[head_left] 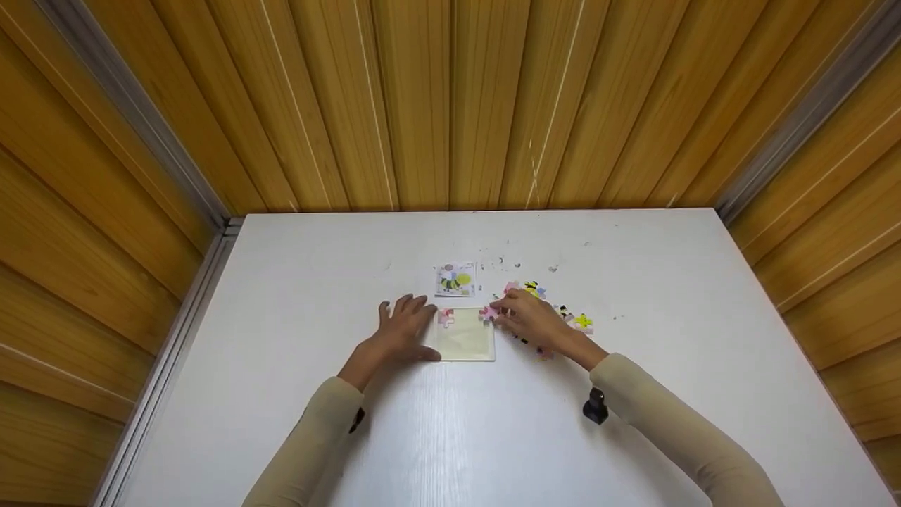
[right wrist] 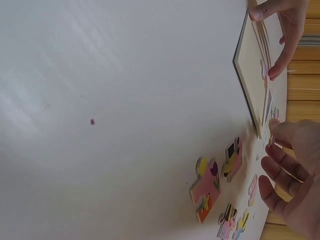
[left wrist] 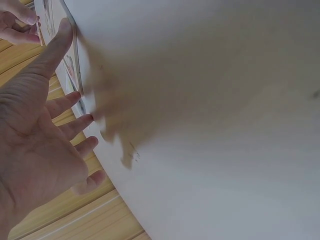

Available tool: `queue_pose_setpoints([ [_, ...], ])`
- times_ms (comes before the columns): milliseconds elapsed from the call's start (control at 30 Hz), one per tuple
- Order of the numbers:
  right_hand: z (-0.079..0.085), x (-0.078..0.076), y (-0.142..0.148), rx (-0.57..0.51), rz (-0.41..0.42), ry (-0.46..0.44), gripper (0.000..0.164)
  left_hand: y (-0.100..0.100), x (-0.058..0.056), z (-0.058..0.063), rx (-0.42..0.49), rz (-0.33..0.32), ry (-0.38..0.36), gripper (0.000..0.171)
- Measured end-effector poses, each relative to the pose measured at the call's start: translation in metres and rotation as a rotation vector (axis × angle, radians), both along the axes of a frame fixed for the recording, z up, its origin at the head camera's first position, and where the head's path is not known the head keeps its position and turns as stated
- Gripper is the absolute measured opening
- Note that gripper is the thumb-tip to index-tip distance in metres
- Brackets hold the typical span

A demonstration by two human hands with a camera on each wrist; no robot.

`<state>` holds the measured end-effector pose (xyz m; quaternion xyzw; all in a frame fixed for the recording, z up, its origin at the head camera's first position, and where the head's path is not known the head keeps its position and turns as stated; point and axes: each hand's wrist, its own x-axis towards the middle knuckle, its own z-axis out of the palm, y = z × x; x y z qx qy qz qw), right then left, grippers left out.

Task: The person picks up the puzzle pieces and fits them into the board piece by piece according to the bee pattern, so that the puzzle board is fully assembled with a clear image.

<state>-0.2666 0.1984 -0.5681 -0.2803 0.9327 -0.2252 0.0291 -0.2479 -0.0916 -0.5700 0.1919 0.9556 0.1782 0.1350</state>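
A shallow square puzzle tray (head_left: 464, 346) lies on the white table between the two hands. One pink puzzle piece (head_left: 446, 316) sits in its upper left corner. My right hand (head_left: 529, 318) pinches another pink puzzle piece (head_left: 486, 313) between thumb and fingertips over the tray's upper right corner. On the opposite side, my left hand (head_left: 402, 329) steadies the frame with spread fingers. Its thumb (left wrist: 64, 32) rests at the near left corner and its fingertips lie along the left edge. Loose pieces, such as a pink one with a purple tulip (right wrist: 206, 185), lie beneath and beside the right hand.
Just beyond the tray lies a picture card (head_left: 455, 279) showing a bee. To the right, a yellow puzzle piece (head_left: 583, 322) and several others are scattered. Small dark specks dot the far part of the table (head_left: 338, 246). Wood-slat walls (head_left: 450, 105) enclose its back and sides.
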Motion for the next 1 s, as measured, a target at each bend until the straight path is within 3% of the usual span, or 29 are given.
queue_pose_setpoints([
  [300, -0.006, -0.001, -0.021, 0.008, 0.010, -0.027, 0.035, -0.005, 0.003, -0.003, 0.025, -0.013, 0.010, 0.092],
  [500, -0.011, -0.003, -0.030, -0.020, 0.025, -0.036, 0.034, -0.003, 0.002, -0.004, -0.012, -0.012, 0.013, 0.093],
  [1000, -0.017, -0.004, -0.051, -0.069, 0.030, 0.014, 0.031, -0.003, 0.001, -0.002, -0.020, -0.003, 0.000, 0.093],
])
